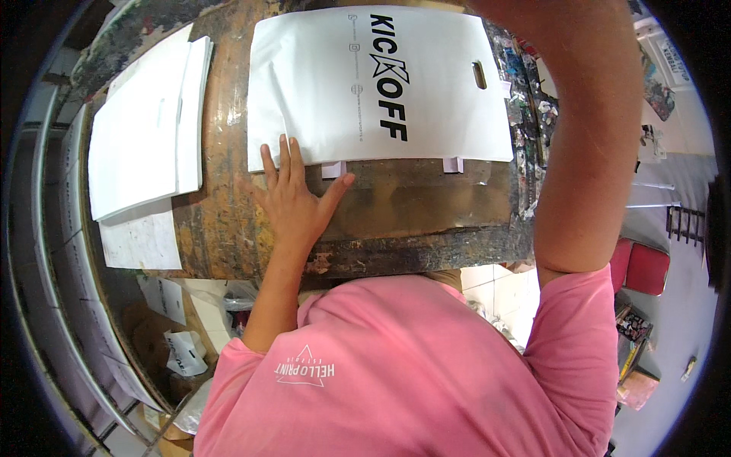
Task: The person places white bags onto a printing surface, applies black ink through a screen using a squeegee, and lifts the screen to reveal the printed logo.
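One worn, paint-stained counter (426, 221) fills the middle of the view. On it lies a white plastic bag (320, 91) with black lettering and a cut-out handle, flat and near the far edge. Left of it sits a stack of white bags (141, 129). The left hand (293, 202) rests flat, fingers spread apart, its fingertips touching the bag's near edge. The right forearm rises out of view, so its grip cannot be told.
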Available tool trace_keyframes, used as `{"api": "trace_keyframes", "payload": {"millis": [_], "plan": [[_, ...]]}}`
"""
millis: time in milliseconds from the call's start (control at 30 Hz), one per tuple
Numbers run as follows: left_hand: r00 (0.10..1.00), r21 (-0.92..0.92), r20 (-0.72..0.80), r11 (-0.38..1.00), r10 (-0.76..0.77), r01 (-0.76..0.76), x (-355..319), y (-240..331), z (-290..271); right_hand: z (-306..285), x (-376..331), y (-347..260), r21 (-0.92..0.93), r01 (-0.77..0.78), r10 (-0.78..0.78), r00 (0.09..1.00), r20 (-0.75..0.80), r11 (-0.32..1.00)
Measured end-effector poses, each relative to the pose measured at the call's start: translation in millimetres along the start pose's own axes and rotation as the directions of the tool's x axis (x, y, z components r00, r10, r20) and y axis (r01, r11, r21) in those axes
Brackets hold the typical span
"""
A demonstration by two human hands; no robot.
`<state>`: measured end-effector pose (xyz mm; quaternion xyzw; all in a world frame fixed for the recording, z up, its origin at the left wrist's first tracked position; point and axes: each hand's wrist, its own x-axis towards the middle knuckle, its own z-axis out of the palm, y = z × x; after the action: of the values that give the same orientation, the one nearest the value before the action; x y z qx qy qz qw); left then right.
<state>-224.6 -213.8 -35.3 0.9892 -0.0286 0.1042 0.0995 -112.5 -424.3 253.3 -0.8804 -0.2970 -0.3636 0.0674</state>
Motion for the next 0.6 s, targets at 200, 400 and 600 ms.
{"api": "trace_keyframes", "payload": {"millis": [200, 400, 600], "plan": [[0.907, -0.380, -0.420, 0.916, -0.043, -0.132, 74, 23, -50, 8, 13, 7, 0.010, -0.017, 0.017, 1.000, 0.015, 1.000], [0.827, -0.485, -0.510, 0.873, -0.237, -0.049, 88, 8, -78, -35, 49, -42, -0.086, -0.387, 0.391, 0.847, 0.361, 0.918], [0.822, -0.757, -0.275, 0.640, -0.498, 0.134, 67, -104, -95, -26, 27, -16, -0.005, -0.177, 0.177, 0.983, 0.045, 0.984]]}}
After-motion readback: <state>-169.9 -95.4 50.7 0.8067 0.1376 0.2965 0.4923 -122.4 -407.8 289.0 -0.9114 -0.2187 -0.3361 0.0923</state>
